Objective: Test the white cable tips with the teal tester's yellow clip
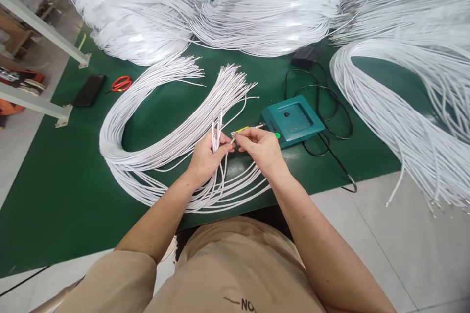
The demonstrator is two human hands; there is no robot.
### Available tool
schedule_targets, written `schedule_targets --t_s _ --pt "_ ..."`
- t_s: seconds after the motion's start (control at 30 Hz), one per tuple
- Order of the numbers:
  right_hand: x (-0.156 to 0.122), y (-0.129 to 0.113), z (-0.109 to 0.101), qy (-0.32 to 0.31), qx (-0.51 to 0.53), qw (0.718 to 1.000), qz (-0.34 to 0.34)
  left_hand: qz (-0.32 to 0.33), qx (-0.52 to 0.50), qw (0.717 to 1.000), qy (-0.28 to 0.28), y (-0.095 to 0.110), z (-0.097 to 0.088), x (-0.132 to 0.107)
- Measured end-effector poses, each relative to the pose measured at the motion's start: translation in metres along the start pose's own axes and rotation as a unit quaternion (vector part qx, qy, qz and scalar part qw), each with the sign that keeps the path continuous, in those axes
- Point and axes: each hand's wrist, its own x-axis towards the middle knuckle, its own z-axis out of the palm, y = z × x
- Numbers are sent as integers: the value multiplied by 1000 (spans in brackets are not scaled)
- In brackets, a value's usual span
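Observation:
Several white cables (216,141) are gripped in my left hand (207,157), their ends sticking up past the fingers. One cable runs out between its thumb and forefinger toward my right hand (262,149). That hand is closed in a pinch at the tip of this cable, where a small metallic end shows. Just behind the right fingertips is a teal bench device (293,120) with a metal shaft, a yellow part and a green light on its front. A looped bundle of white cables (147,151) lies to the left and passes under my left hand.
Large heaps of white cables (268,24) cover the back of the green table (55,190). Another bundle (385,102) hangs over the right edge. A black cord (340,137) trails from the device. Red-handled scissors (121,83) and a black phone-like object (90,90) lie left, near metal posts (36,17).

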Motion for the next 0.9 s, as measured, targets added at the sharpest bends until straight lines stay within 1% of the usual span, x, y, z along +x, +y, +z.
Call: schedule_targets --t_s 0.07,0.1,0.17,0.2,0.23,0.27,0.33,0.43,0.47,0.53,0.57,0.6,0.63,0.7,0.73,0.77,0.8,0.83,0.87,0.9 --pt "0 1 1 7 -47 999 8 27 41 999 18 0 -1 -1" --pt "0 2 2 -3 -53 998 29 35 56 998 26 0 -1 -1" --pt "-2 2 3 -35 -35 995 83 36 71 996 33 1 -2 -1" --pt "-2 1 3 -42 -17 994 95 31 70 996 34 1 -2 0" --pt "-3 1 3 -39 -4 995 91 25 64 997 33 2 -2 0" --pt "-3 0 3 -27 1 997 72 18 54 998 31 2 -2 0" --pt "-4 -1 3 -15 -22 1000 13 12 33 999 31 3 -2 0" --pt "-5 3 4 -33 -91 994 -48 11 12 1000 26 2 -2 0" --pt "-5 5 5 -27 -115 991 -61 5 -2 1000 18 0 -2 0" --pt "-6 10 5 4 -177 979 -99 -25 -60 998 -15 -3 -2 0" --pt "-7 13 5 18 -221 967 -130 -45 -100 993 -37 -4 -1 0" --pt "-7 14 4 18 -276 946 -169 -64 -139 986 -59 -5 0 0" --pt "-7 16 2 7 -340 916 -214 -81 -174 978 -79 -6 0 0" --pt "-6 16 -3 -33 -465 833 -299 -113 -224 963 -103 -7 1 1" --pt "-5 15 -6 -56 -514 790 -331 -128 -237 957 -109 -7 2 1" --pt "-3 13 -10 -72 -550 754 -353 -143 -246 952 -109 -7 1 2" --pt "-1 9 -14 -78 -572 729 -366 -155 -252 949 -107 -8 1 3" --pt "2 6 -18 -71 -586 716 -372 -162 -255 948 -103 -9 1 3" --pt "5 1 -23 -58 -593 712 -371 -166 -256 947 -98 -10 0 4" --pt "8 -3 -27 -43 -596 714 -366 -165 -256 948 -92 -11 0 5"
